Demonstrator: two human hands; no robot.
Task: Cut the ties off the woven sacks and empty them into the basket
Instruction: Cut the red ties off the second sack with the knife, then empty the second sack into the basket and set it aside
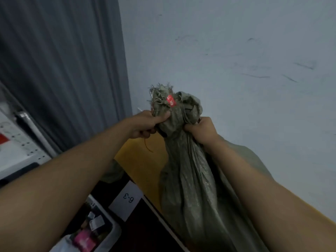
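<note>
Nearest, a grey bin (111, 231) of packets is seen at lower left. Beyond it, the green woven sack (190, 179) is held upright, its long axis vertical. Its gathered neck is clenched by the left hand (145, 124) and right hand (203, 130); the red-tagged tie (171, 100) sits just above both fists.

Yellow surface (138, 160) under the grey-green woven sack (196, 188) (a "6-3" label (127, 199) at its edge)

Dim, flat light; soft blur throughout; wide-angle bending at edges.
</note>
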